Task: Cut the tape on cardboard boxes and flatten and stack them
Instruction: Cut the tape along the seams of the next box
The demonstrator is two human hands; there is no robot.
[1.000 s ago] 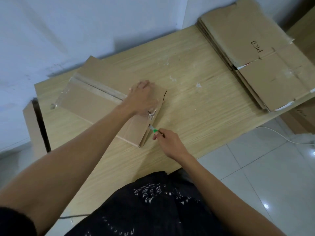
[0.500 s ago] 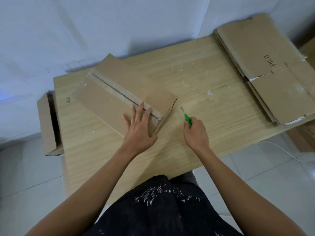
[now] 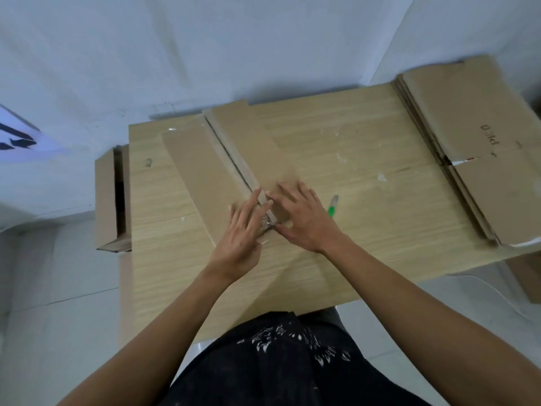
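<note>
A long brown cardboard box (image 3: 205,171) lies on the wooden table (image 3: 351,206), its two top flaps split along the middle seam. My left hand (image 3: 243,230) rests flat on the near end of the left flap, fingers spread at the seam. My right hand (image 3: 301,218) lies on the near end of the right flap, fingertips at the crumpled clear tape (image 3: 268,222) between the hands. The green-handled cutter (image 3: 332,208) lies loose on the table just right of my right hand. A stack of flattened boxes (image 3: 474,159) covers the table's right end.
An open cardboard box (image 3: 109,200) stands on the floor against the table's left side. More cardboard (image 3: 527,276) sits on the floor at the right, beside a white cable. A white wall runs behind the table. White specks dot the tabletop.
My right hand has set the cutter down on the table and moved left onto the box's right flap. My left hand shifted to the seam's near end. The view has swung left.
</note>
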